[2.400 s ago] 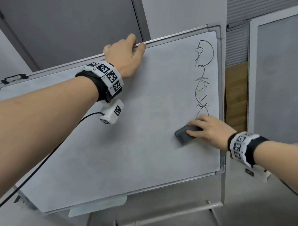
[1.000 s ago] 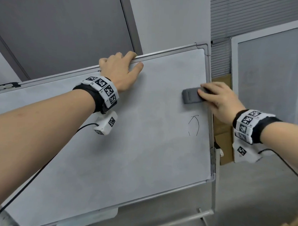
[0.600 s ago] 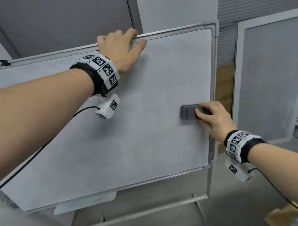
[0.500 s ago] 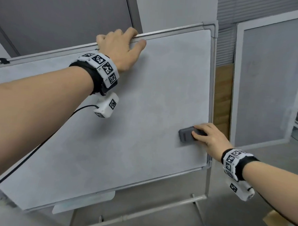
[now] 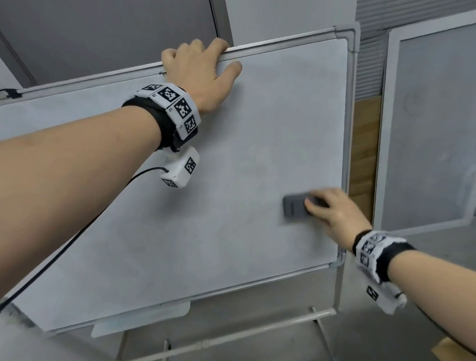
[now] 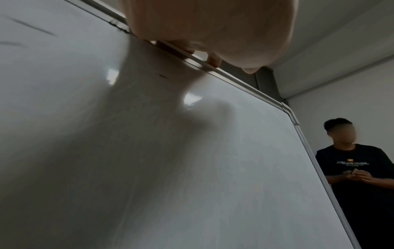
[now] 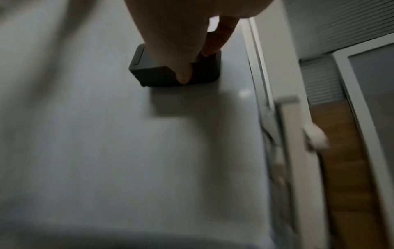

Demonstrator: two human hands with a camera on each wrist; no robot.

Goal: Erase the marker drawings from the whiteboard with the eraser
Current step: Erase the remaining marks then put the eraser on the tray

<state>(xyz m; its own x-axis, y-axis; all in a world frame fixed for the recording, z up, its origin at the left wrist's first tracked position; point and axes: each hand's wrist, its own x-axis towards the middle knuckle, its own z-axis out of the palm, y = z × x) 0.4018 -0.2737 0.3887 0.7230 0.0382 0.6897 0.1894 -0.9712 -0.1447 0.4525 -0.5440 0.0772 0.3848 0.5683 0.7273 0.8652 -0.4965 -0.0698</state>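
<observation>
Since a moment ago our right hand (image 5: 336, 212) has slid the eraser (image 5: 295, 206) lower on the whiteboard (image 5: 230, 207), fingers curled round it, pressing flat. Left hand (image 5: 200, 75) grips the top rim. Eraser looks light and stiff; best held by its sides.

One whiteboard (image 5: 230, 207) on a stand; one dark grey eraser (image 5: 295, 206); two hands, left hand (image 5: 200, 69), right hand (image 5: 336, 212); two marker-patterned wristbands (image 5: 174, 109); one bystander (image 6: 358, 168) in a dark shirt
</observation>
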